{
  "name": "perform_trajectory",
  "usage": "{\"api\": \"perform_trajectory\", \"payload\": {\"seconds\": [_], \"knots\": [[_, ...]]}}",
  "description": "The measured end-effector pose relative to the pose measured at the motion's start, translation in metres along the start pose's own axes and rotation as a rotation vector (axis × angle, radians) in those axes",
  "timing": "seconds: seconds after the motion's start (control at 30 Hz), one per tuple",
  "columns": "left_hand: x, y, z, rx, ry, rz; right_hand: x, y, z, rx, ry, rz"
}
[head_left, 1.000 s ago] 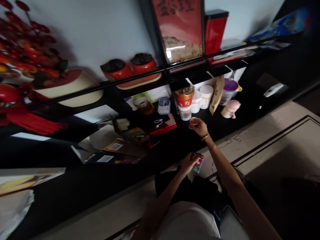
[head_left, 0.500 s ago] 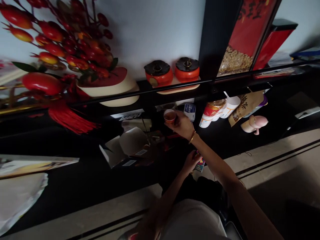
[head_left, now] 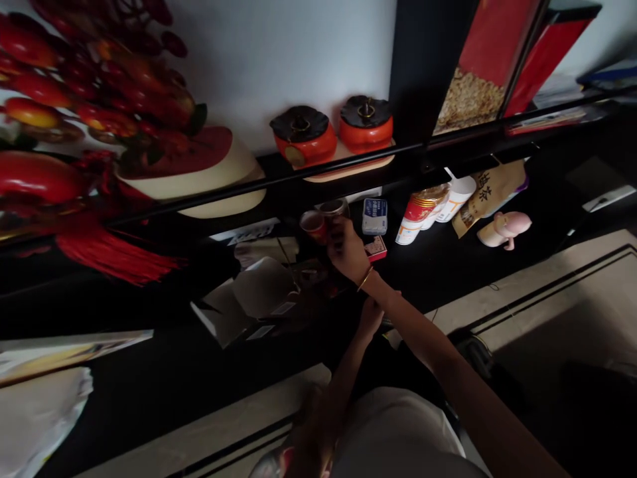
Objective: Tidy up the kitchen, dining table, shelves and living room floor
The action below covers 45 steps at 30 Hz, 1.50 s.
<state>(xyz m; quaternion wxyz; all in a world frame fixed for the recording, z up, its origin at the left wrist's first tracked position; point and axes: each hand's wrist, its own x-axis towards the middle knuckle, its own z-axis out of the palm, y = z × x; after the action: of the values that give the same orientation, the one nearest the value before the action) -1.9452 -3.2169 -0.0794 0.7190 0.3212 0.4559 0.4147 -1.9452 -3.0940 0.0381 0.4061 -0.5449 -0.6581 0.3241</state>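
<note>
My right hand (head_left: 347,251), with a bracelet at the wrist, reaches over the dark shelf with its fingers curled in. It is right beside a small reddish paper cup (head_left: 313,224); what the fingers hold, if anything, is hidden in shadow. Just behind stands another round, dark container (head_left: 334,208). To the right of the hand lie a small red box (head_left: 375,248) and a blue and white pack (head_left: 375,216). My left hand (head_left: 371,317) is lower down, mostly covered by my right forearm, so its fingers and anything in them are hidden.
Left of my hands sits an open carton (head_left: 263,285) with raised flaps. White paper cups (head_left: 455,198), a brown tea bag (head_left: 490,192) and a pink-topped mug (head_left: 505,229) stand to the right. A black rail (head_left: 279,178) crosses behind, below two orange persimmon-shaped jars (head_left: 303,139).
The reddish cup, held in my right hand before, is now at the left beside the fingers. My left hand has moved up behind the right forearm; its colourful packet no longer shows.
</note>
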Motion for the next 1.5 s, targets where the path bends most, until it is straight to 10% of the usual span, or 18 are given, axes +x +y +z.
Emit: {"api": "perform_trajectory", "payload": {"seconds": [0.2, 0.57, 0.97, 1.5], "knots": [[-0.002, -0.001, 0.002, 0.067, -0.003, 0.023, 0.050, -0.009, -0.048, -0.484, -0.040, -0.101], [-0.014, 0.002, -0.017, -0.045, 0.073, -0.010, 0.083, 0.021, -0.052, -0.260, -0.020, -0.169], [-0.004, 0.001, 0.005, -0.042, -0.078, -0.021, -0.079, 0.019, -0.110, -0.002, 0.122, -0.463], [-0.047, -0.041, 0.157, 0.112, -0.445, -0.133, -0.288, 0.017, -0.294, -0.143, 0.552, -0.056]]}}
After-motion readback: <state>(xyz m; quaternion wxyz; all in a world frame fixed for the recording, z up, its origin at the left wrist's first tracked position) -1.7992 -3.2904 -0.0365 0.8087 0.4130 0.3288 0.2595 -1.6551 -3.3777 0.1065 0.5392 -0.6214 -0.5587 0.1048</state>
